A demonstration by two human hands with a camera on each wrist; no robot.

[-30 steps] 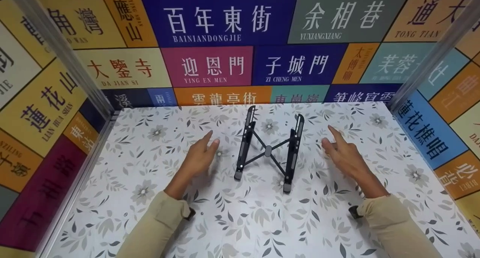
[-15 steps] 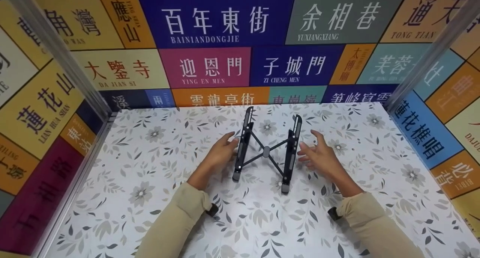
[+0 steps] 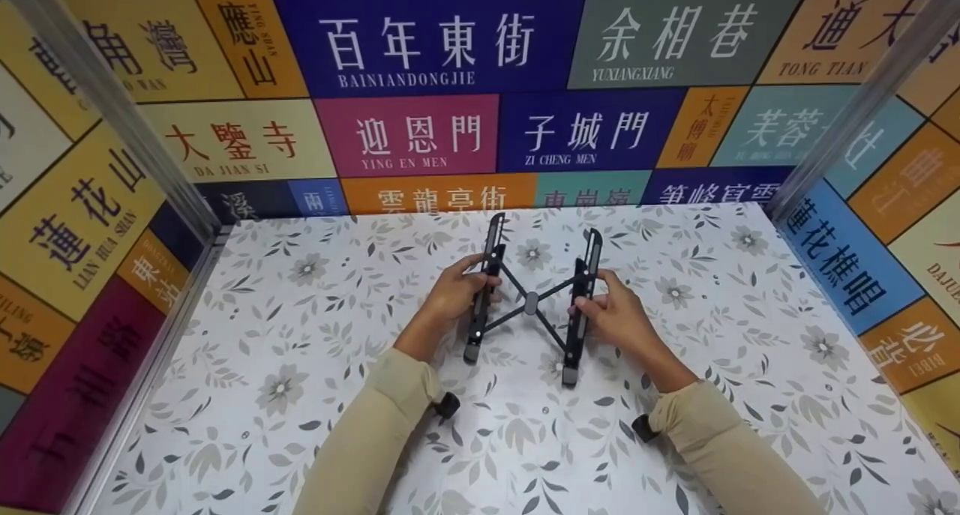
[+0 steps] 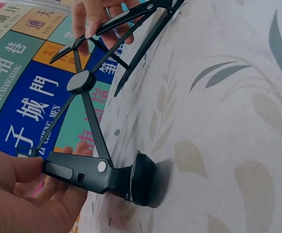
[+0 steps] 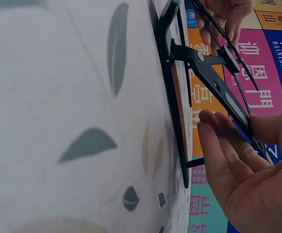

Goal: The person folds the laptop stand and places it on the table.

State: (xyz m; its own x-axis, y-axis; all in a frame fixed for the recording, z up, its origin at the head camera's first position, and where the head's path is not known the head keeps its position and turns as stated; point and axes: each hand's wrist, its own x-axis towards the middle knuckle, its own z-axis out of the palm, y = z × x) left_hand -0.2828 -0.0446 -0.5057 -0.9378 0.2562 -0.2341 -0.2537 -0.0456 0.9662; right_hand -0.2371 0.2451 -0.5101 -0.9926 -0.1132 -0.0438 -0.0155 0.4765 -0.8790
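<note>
A black folding laptop stand (image 3: 531,303) stands unfolded on the table, its two side rails joined by crossed bars with a grey hub in the middle. My left hand (image 3: 450,294) grips the left rail about halfway along, the thumb over its top edge and fingers reaching round. On the other side, my right hand (image 3: 616,312) holds the right rail the same way. The left wrist view shows the rail's rubber-tipped front hook (image 4: 143,179) close to the tabletop. In the right wrist view, thumb and curled fingers (image 5: 228,155) lie on either side of the rail.
The table (image 3: 517,455) has a white cover printed with grey leaves and flowers. Panels of colourful street-name signs (image 3: 427,43) enclose it at the back and both sides. Clear corner posts (image 3: 142,125) rise at the back corners. Both forearms wear beige sleeves (image 3: 375,432).
Both hands have come inward from either side of the laptop stand and now grip its rails. The stand itself stays in about the same place.
</note>
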